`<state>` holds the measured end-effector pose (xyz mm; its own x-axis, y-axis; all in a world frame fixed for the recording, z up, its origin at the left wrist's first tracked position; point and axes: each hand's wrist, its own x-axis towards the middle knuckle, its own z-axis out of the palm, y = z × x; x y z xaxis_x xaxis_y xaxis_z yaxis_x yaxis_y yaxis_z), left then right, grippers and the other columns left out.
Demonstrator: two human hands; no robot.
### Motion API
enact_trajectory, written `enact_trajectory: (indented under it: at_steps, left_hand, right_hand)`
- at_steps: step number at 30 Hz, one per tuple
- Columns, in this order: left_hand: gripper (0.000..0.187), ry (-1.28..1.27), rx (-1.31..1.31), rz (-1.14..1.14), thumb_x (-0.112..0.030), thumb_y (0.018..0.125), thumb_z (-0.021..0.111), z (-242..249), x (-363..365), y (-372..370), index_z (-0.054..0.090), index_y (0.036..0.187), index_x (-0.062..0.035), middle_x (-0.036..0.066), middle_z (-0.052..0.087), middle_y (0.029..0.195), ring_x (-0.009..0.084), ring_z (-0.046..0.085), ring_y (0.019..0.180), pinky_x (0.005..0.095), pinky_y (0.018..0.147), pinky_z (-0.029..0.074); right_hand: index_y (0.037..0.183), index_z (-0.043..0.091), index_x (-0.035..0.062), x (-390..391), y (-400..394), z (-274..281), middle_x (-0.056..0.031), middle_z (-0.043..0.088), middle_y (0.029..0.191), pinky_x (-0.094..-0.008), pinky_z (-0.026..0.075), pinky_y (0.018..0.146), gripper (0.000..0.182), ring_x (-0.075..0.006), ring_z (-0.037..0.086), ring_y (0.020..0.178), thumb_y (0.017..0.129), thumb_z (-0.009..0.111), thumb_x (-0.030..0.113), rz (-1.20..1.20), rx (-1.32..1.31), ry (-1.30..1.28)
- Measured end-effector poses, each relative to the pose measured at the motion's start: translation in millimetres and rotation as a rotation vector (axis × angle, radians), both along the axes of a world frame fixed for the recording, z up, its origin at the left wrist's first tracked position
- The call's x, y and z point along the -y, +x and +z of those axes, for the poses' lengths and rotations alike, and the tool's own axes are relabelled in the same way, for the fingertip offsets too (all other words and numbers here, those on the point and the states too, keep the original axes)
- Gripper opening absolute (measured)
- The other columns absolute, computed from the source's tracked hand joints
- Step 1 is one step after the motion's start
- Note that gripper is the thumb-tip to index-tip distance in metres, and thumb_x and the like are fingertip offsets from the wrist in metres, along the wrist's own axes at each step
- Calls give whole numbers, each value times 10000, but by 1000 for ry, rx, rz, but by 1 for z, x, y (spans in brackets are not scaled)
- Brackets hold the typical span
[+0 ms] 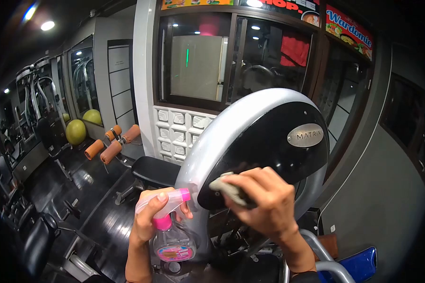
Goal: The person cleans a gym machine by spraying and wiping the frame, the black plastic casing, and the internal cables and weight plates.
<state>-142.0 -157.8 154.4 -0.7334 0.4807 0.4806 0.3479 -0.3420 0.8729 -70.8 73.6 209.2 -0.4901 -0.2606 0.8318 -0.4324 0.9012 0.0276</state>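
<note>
My left hand (149, 214) is wrapped round the neck of a clear spray bottle (174, 241) with a pink collar and nozzle. The nozzle points right, toward the silver rim of a gym machine (264, 141). In my right hand (267, 200) is a bunched greyish cloth (229, 188), held against or just over the lower left of the machine's black side cover. That cover carries an oval MATRIX badge (306, 135) at its upper right. My fingers hide part of the cloth.
Behind the machine are a dark-framed window (193, 61) and a white block wall (174, 132). A black padded bench (156, 170) and orange foam rollers (112, 152) stand left, with a yellow-green exercise ball (76, 131) beyond. A blue object (354, 266) lies at the lower right.
</note>
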Motion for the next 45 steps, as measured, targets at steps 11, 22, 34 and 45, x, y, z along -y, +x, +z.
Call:
enact_trajectory:
  at_steps: [11,22,34,45]
  left_hand:
    - [576,80,33,-275,-411,953,402,18,-7,-54,647,837,97,203,668,740,197,600,477,265,436,491]
    - [591,123,181,-418,-429,949,400,7,-6,-65,647,878,103,191,670,744,220,660,567,266,446,528]
    - [599,117,180,-542,-436,950,420,2,-4,-70,648,944,118,203,678,781,227,665,578,264,464,534]
    - [606,169,190,-297,-415,990,380,0,-5,-53,632,971,136,226,680,792,221,638,532,267,465,521]
  right_hand:
    - [949,718,124,15,-14,34,-26,652,812,-312,508,598,316,-198,613,694,647,808,97,-193,-65,31]
    - [868,712,128,0,-38,76,-4,650,789,-324,500,582,229,-199,596,676,658,801,155,-289,-81,198]
    - [905,705,173,21,-48,86,12,644,815,-322,522,569,226,-172,618,710,705,790,235,-194,118,398]
    - [864,664,134,5,-53,91,8,607,817,-326,509,502,169,-175,618,734,757,736,243,-256,-20,389]
